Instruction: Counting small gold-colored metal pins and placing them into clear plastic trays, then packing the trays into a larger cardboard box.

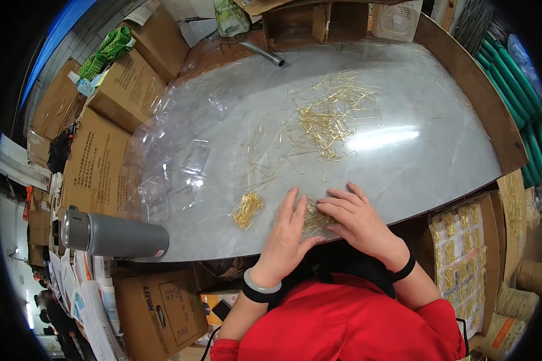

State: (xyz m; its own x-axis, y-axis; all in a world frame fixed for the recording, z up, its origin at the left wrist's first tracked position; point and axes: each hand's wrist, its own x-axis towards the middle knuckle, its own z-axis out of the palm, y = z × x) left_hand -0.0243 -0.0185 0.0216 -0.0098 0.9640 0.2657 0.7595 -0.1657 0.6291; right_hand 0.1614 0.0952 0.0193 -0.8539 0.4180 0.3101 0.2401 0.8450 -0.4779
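Note:
Both hands rest at the near edge of the grey table (397,174), one on each side of a small bunch of gold wire hooks (314,219). My left hand (288,237) lies along the bunch's left side with fingers stretched forward. My right hand (358,219) spreads its fingers over the bunch's right side, partly hiding it. Left of my left hand sits a compact gold bundle of hooks (247,210). Farther out lies a large loose pile of gold hooks (328,123), with a few stray ones (256,171) to its left.
Clear plastic trays (196,156) cover the table's left side. A grey bottle (117,233) stands at the near left. A metal tube (262,53) lies at the back. Cardboard boxes (96,174) line the left, and a box of packed gold hooks (461,259) stands at right.

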